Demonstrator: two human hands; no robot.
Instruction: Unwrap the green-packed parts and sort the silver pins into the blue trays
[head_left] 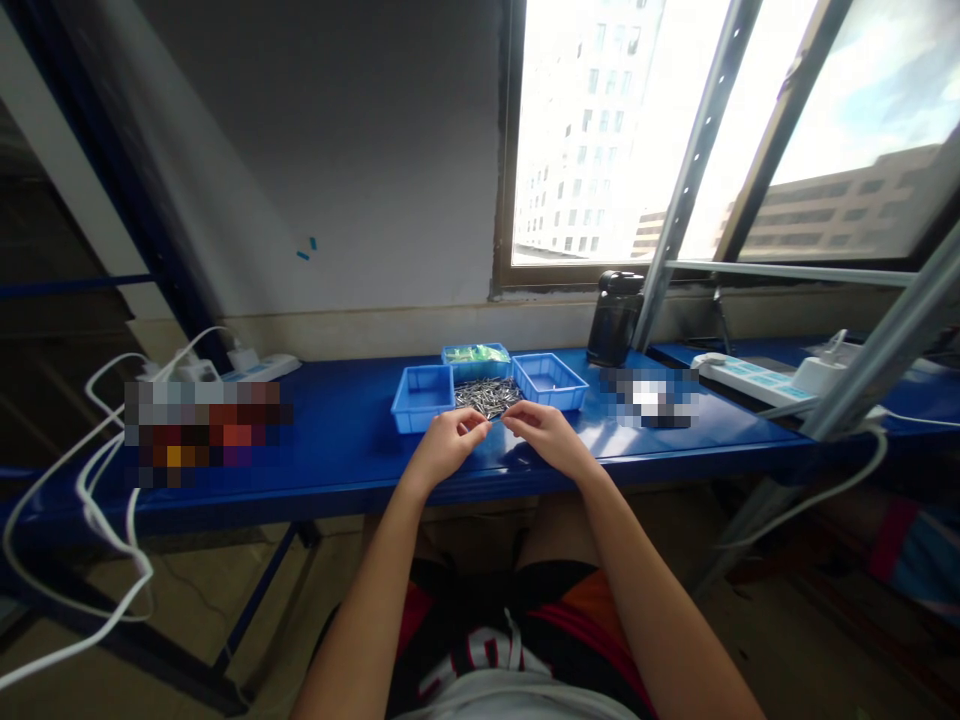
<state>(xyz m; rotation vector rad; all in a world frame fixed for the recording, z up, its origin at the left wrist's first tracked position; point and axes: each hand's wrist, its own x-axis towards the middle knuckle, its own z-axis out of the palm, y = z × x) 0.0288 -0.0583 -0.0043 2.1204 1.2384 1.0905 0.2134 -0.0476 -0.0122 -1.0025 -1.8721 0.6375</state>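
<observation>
A heap of small, slim silvery metal pieces [487, 397] lies on the blue table, their exact kind too small to tell. At its near edge, my left hand [454, 437] has thumb and fingers pinched together. Facing it, my right hand [541, 428] is pinched too, its fingertips close to the left ones. Whatever is between the fingertips is too small to make out. Around the heap stand three blue plastic bins: a left bin [424, 412], a right bin [570, 400] with a few small bits in it, and a back bin [451, 358] holding green-tinted plastic bags [480, 353].
A black bottle [613, 320] stands at the back beside a metal post [686, 170]. Power strips with white cables lie at the left [262, 370] and right [765, 380]. Blurred-out items sit on the blue table [337, 430] at both sides. Its front edge runs below my wrists.
</observation>
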